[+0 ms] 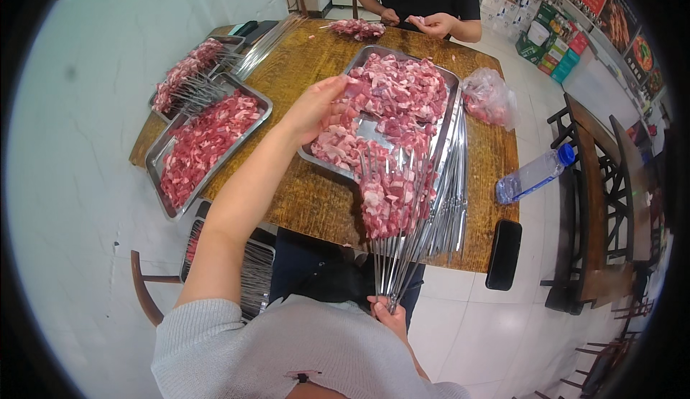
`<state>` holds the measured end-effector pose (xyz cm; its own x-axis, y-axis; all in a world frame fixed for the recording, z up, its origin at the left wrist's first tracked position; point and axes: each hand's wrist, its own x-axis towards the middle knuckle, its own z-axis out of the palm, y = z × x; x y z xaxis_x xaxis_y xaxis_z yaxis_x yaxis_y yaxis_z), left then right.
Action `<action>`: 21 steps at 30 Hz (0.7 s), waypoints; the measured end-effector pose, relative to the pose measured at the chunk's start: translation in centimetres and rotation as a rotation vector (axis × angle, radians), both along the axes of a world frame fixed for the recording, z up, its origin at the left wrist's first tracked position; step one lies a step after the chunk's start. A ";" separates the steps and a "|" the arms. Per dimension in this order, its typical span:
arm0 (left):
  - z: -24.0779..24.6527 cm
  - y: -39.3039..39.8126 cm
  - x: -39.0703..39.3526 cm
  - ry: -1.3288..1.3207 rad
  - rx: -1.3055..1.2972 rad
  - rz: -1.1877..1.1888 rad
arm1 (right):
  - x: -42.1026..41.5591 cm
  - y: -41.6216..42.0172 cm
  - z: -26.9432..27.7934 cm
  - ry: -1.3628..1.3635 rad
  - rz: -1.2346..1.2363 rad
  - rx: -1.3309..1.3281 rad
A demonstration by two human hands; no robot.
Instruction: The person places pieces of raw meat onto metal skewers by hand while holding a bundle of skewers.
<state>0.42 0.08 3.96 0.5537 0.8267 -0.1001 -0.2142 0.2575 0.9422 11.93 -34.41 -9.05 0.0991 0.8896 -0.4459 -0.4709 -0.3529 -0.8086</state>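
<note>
My right hand [389, 315] grips the handle ends of a bundle of flat metal skewers [392, 261], close to my body. Threaded on their upper parts is a thick cluster of raw meat pieces [391, 205], over the near edge of the table. My left hand [322, 107] reaches over the left side of a metal tray [374, 129] and has a piece of raw meat [353, 88] at its fingertips. In that tray lie a large heap of cut meat [401, 86] and a paler pile [337, 148] nearer me.
Bare skewers [450, 199] lie right of the tray, near a bag of meat [488, 97], a plastic bottle [533, 175] and a black phone [504, 255]. A second meat tray [253, 111] and loaded skewers [188, 73] occupy the left. Opposite sits a person [423, 0] handling meat.
</note>
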 end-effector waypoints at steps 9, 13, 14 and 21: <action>-4.6 2.2 1.2 0.610 0.468 -0.153 | 0.1 0.0 -0.3 0.014 0.014 0.010; -8.0 2.9 4.5 0.851 1.183 -0.045 | 0.0 -0.2 -0.3 0.035 -0.002 -0.018; -8.3 3.2 5.5 0.868 1.110 -0.077 | 0.0 -0.1 -0.1 0.034 -0.001 -0.024; -9.1 3.7 11.1 1.199 1.109 0.057 | 0.2 -0.5 -0.1 0.039 0.000 -0.088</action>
<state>11.55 3.75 -5.17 0.5692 0.7982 0.1971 0.7498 -0.6024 0.2739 12.14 -34.95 -9.19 0.0803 0.8469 -0.5256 -0.5013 -0.4214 -0.7557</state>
